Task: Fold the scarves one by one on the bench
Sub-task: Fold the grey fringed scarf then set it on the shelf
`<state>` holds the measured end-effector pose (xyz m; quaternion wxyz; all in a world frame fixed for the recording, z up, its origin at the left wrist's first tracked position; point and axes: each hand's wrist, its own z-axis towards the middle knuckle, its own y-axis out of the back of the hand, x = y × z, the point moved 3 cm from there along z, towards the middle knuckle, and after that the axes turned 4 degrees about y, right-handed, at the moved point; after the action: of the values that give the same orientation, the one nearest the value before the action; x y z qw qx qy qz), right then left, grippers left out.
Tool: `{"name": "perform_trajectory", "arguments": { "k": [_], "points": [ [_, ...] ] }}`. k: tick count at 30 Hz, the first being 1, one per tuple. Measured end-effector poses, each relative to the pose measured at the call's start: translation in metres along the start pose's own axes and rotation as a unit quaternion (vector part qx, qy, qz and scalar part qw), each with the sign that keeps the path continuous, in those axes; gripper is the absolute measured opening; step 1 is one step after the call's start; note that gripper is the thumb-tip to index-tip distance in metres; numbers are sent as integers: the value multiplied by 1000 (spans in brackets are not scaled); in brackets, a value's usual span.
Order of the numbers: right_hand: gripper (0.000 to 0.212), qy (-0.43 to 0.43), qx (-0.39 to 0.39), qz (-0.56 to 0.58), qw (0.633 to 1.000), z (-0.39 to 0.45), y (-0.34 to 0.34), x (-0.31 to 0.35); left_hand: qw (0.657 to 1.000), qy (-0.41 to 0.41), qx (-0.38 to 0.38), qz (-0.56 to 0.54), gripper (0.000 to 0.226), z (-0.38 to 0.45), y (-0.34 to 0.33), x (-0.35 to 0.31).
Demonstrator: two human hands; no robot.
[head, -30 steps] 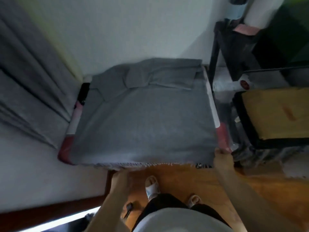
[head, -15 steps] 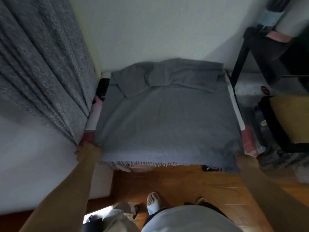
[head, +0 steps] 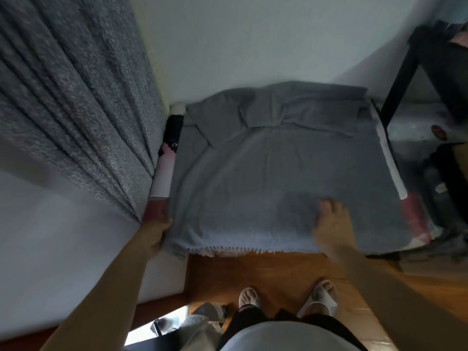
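Pale walls and a heavy grey curtain [head: 76,110] are hemming in a small desk [head: 159,191] whose pink, white and black edge is showing only at its sides, because a grey scarf [head: 273,178] is lying spread across almost all of its top. Its fringed near hem is hanging just over the front edge above the wooden floor [head: 253,272], while the far end is lying bunched in loose overlapping folds against the wall. At the near left corner the left hand [head: 154,234] is curling its grip round the scarf's edge, seemingly pinning that corner so the cloth is not sliding. Over the near right part, the right hand [head: 331,224] is resting flat on the fabric with its grip apart and fingers spread; it is blurred, so I am judging rather than seeing that it is smoothing the surface. No crease of a deliberate fold is showing in the near half, so the folding is probably only beginning. A black shelf frame [head: 397,79] is standing just beside the desk's right edge.
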<state>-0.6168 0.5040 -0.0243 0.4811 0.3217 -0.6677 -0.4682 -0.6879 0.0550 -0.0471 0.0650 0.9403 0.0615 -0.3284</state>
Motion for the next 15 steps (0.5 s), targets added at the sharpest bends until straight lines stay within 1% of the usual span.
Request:
{"name": "perform_trajectory", "arguments": {
  "k": [1, 3, 5, 7, 9, 10, 12, 15],
  "points": [
    [46, 72, 32, -13, 997, -1, -13, 30, 1000, -12, -3, 5, 15, 2, 0, -1],
    [53, 189, 100, -24, 977, -6, -45, 92, 999, -23, -18, 37, 5, 8, 5, -2],
    [61, 251, 157, -32, 955, -18, -66, 136, 998, -26, -40, 48, 6, 12, 7, 1],
    [68, 288, 181, -47, 939, -30, -81, 169, 998, -32, -43, 40, 9, 10, 8, 3],
    [71, 292, 198, -83, 932, -36, -93, 180, 998, -36, -33, 27, 9, 10, 13, 6],
    [72, 272, 202, -95, 936, -35, -96, 176, 999, -27, -35, 21, 9, 7, 15, 4],
    [74, 225, 210, -121, 944, -29, -94, 156, 999, -20, -44, 17, 5, 4, 21, 3],
    [75, 204, 231, -159, 938, -24, -86, 133, 998, -17, -57, 16, 5, 9, 29, 5]
  ]
}}
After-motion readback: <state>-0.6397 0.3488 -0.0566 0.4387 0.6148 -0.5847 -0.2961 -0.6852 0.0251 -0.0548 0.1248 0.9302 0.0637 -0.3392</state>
